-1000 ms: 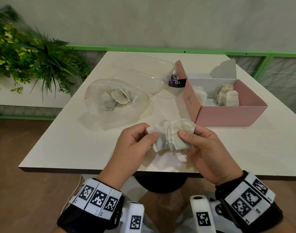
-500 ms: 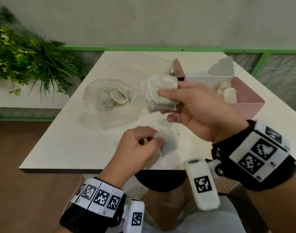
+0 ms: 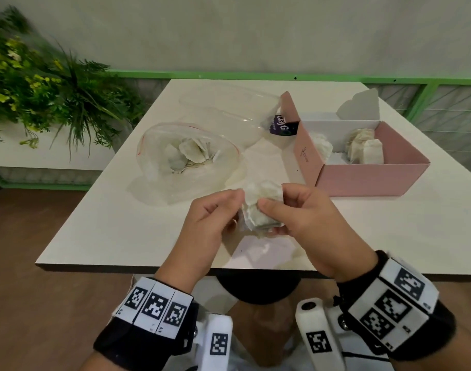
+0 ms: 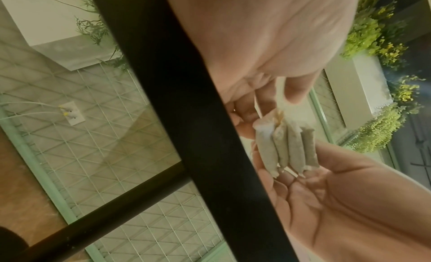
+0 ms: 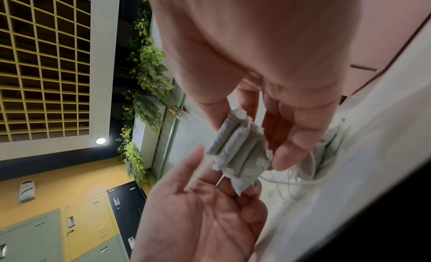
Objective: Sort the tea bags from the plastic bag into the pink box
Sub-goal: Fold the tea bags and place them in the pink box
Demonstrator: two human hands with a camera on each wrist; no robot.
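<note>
A white worktop point(image 3: 389, 236) with a dark underside edge carries everything, and the pink box point(image 3: 362, 180) serves as the landmark here. The box stands open, its lid flap raised at the far end; inside it lie 2 groups of tea bags point(image 3: 365, 151), one toward the box's left wall and one toward its right. Left of the box lies a clear plastic bag point(image 3: 186, 156), its mouth open, holding a loose heap of more tea bags. A second clear plastic piece point(image 3: 229, 108) lies beyond that bag, reaching up to the box's far left corner, where a dark purple label point(image 3: 281, 127) shows.

In front of the box, above the worktop's near edge, both hands meet on a stack of tea bags point(image 3: 262, 207). The right hand point(image 3: 309, 223) has its grip closed on the stack, thumb on the near face and fingers behind; the wrist views show about 4 bags pressed side by side. The left hand point(image 3: 210, 223) has its fingers curled, their tips pinching the stack's left edge.

Far left of the box, off the worktop, green plants with yellow flowers point(image 3: 28, 89) spill from a white planter. Behind the box runs a green rail point(image 3: 255, 76) under a pale grey wall. The floor point(image 3: 28, 263) is brown wood.
</note>
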